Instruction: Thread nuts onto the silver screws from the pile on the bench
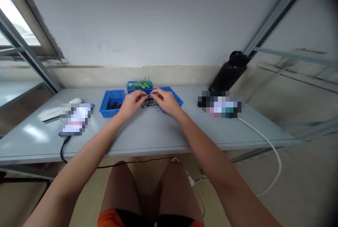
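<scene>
Above the middle of the table, my left hand (133, 102) is closed in a pinch on one end of a thin, shiny rod-like piece (148, 95). At its other end the fingertips of my right hand (167, 100) pinch too; the piece is too small to name. Just below the fingertips lies a loose pile of small metal parts (150, 103), silver and dark. Left of my left hand stands a blue bin (104, 109) with small dark parts in it. Another blue bin (177, 96) is partly hidden behind my right hand.
At the back, a blue bin (129, 89) holds green-and-clear pieces (141, 84). A phone (76, 118) with a black cable and a white case (75, 101) lie left. On the right are a black bottle (229, 72), a blurred device (224, 107) and its white cable (264, 142).
</scene>
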`<action>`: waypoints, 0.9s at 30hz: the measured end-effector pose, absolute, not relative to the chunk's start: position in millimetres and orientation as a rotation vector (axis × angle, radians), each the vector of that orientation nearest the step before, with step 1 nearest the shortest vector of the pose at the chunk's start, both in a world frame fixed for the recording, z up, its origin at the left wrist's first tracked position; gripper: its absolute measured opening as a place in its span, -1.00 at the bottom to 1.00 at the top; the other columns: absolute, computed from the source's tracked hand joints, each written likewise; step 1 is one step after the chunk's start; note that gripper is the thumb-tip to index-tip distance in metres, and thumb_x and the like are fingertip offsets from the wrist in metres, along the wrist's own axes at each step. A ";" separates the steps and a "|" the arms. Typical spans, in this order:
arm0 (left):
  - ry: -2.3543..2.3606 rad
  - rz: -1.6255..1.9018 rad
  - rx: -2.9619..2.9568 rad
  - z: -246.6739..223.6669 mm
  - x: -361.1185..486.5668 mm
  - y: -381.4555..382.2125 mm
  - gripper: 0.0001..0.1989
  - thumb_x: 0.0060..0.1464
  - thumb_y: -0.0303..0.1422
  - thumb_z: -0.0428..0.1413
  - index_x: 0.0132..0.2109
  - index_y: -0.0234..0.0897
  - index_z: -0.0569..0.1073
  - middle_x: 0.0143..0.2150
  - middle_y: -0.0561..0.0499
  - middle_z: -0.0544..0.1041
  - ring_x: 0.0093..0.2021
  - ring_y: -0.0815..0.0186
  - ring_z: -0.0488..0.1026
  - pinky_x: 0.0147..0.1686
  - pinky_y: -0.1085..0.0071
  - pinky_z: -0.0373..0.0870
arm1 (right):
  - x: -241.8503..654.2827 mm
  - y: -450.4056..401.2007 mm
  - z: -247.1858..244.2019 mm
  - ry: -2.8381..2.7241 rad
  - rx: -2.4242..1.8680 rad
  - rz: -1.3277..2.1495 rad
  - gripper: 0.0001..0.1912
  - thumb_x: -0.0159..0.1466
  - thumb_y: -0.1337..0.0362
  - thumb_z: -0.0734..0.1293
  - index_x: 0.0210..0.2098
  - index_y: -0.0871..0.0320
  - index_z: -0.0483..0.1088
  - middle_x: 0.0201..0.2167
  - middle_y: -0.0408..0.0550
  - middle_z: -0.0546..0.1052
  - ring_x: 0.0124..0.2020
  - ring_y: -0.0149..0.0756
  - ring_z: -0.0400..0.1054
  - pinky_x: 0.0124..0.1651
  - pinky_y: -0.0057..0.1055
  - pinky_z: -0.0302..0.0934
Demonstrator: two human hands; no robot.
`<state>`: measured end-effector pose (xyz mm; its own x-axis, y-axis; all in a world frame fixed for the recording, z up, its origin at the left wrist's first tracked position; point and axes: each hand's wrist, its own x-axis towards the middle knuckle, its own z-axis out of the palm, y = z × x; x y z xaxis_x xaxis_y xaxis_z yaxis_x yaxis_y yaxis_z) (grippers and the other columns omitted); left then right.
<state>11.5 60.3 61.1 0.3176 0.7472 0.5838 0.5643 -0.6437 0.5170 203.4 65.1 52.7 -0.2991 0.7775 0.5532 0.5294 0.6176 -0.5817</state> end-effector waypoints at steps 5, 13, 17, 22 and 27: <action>1.201 1.196 2.400 61.1 9.8 62.0 -0.80 0.17 -0.26 0.10 -0.18 -0.27 0.54 -0.22 -0.04 0.61 -0.28 0.34 0.50 -0.24 0.43 0.43 | 204.4 65.6 52.4 -2.013 -1.022 0.399 -0.71 0.34 0.09 0.19 -0.21 0.11 0.46 -0.48 -0.13 0.51 -0.48 -0.36 0.34 -0.34 -0.45 0.16; 1.247 1.235 2.395 64.4 5.2 64.7 -0.79 0.17 -0.25 0.09 -0.21 -0.25 0.56 -0.23 -0.06 0.62 -0.27 0.32 0.51 -0.21 0.39 0.45 | 209.6 66.5 54.2 -1.956 -1.051 0.367 -0.66 0.35 0.02 0.16 -0.23 0.10 0.45 -0.48 -0.12 0.51 -0.48 -0.36 0.33 -0.31 -0.43 0.17; 1.245 1.241 2.412 63.9 3.9 65.6 -0.80 0.17 -0.27 0.09 -0.21 -0.25 0.56 -0.24 -0.06 0.61 -0.30 0.34 0.49 -0.23 0.40 0.44 | 209.9 67.0 53.6 -1.966 -1.046 0.363 -0.67 0.35 0.02 0.16 -0.23 0.08 0.44 -0.50 -0.14 0.50 -0.51 -0.37 0.31 -0.32 -0.43 0.17; 1.257 1.216 2.450 63.9 3.3 65.9 -0.81 0.17 -0.30 0.08 -0.21 -0.26 0.55 -0.26 -0.06 0.60 -0.31 0.34 0.47 -0.23 0.40 0.44 | 210.1 67.4 53.7 -1.955 -1.068 0.358 -0.66 0.36 0.01 0.15 -0.23 0.07 0.45 -0.49 -0.14 0.51 -0.48 -0.35 0.33 -0.30 -0.42 0.18; 1.258 1.232 2.469 66.1 2.8 64.5 -0.83 0.18 -0.33 0.07 -0.22 -0.28 0.54 -0.27 -0.06 0.58 -0.32 0.34 0.46 -0.24 0.40 0.42 | 210.2 68.1 53.0 -1.965 -1.075 0.357 -0.69 0.35 0.04 0.17 -0.21 0.08 0.45 -0.50 -0.15 0.50 -0.49 -0.36 0.32 -0.31 -0.42 0.17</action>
<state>2.8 64.5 66.1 0.3275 0.7177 0.6145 0.6294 -0.6508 0.4246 210.2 68.1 53.0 -0.2728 0.7950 0.5418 0.5538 0.5902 -0.5873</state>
